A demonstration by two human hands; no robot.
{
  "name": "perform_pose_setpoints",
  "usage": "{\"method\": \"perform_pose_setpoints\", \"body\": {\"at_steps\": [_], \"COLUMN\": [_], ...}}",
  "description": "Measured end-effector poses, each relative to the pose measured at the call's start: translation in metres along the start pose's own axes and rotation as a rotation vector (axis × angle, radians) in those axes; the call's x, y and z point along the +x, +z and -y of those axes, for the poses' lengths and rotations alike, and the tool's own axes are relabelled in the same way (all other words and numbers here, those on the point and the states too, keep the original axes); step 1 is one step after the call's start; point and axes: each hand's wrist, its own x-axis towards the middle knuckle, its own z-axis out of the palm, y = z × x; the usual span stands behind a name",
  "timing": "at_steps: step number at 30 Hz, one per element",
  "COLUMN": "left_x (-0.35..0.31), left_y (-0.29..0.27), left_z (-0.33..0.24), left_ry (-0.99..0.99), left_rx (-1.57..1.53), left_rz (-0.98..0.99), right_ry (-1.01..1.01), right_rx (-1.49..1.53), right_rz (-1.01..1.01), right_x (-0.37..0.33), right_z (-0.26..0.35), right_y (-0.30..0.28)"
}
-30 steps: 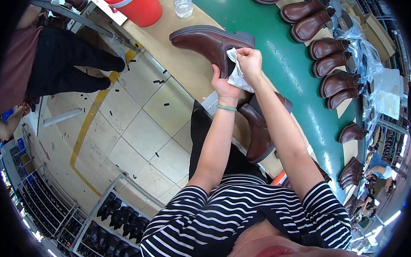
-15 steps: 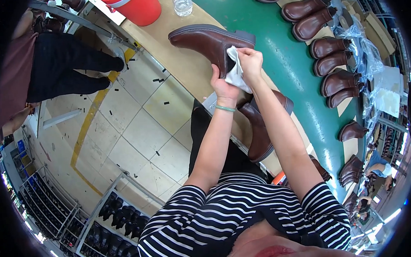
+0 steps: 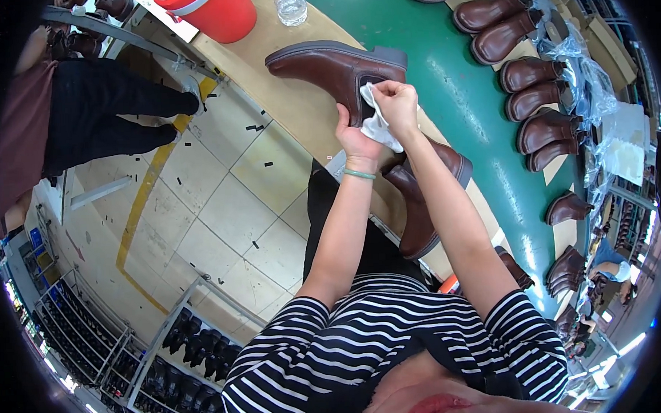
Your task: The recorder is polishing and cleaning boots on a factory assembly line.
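Note:
A brown leather ankle boot [image 3: 318,65] lies on its side in front of me, toe to the left and sole facing away. My left hand [image 3: 357,138] grips the boot at its shaft opening, thumb on the near side; its other fingers are hidden. A green bangle circles that wrist. In my right hand [image 3: 396,106] a white cloth [image 3: 379,127] is pinched against the dark elastic side panel of the boot. Under my right forearm lies a second brown boot [image 3: 416,211], partly covered by the arm.
A red bucket [image 3: 222,17] and a clear plastic bottle [image 3: 291,7] stand at the far edge of the tan workbench [image 3: 268,99]. Along the right, a green conveyor [image 3: 473,107] carries several brown boots [image 3: 533,75]. A person in dark trousers [image 3: 101,105] stands at left; shoe racks [image 3: 183,357] are lower left.
The boot and both hands have shifted slightly left. My right hand has moved a little down and left with the cloth along the boot's side panel.

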Motion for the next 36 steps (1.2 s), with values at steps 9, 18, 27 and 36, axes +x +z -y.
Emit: {"method": "perform_pose_setpoints", "body": {"at_steps": [9,18,27,36], "left_x": [0.001,0.002,0.001,0.003], "left_y": [0.001,0.002,0.007,0.005], "left_z": [0.003,0.0,0.002,0.001], "left_ry": [-0.007,-0.005,-0.049,-0.039], "left_rx": [0.036,0.071,0.081,0.087], "left_rz": [-0.016,-0.016,0.01,-0.02], "right_ry": [-0.033,-0.048,-0.086,-0.063], "right_rx": [-0.038,-0.195,-0.193,-0.269], "right_rz": [-0.068,-0.081,-0.111,-0.128], "right_x": [0.0,-0.002,-0.005,-0.005], "right_z": [-0.011,0.006,0.01,0.015], "right_y": [0.005,0.008,0.007,0.01]}}
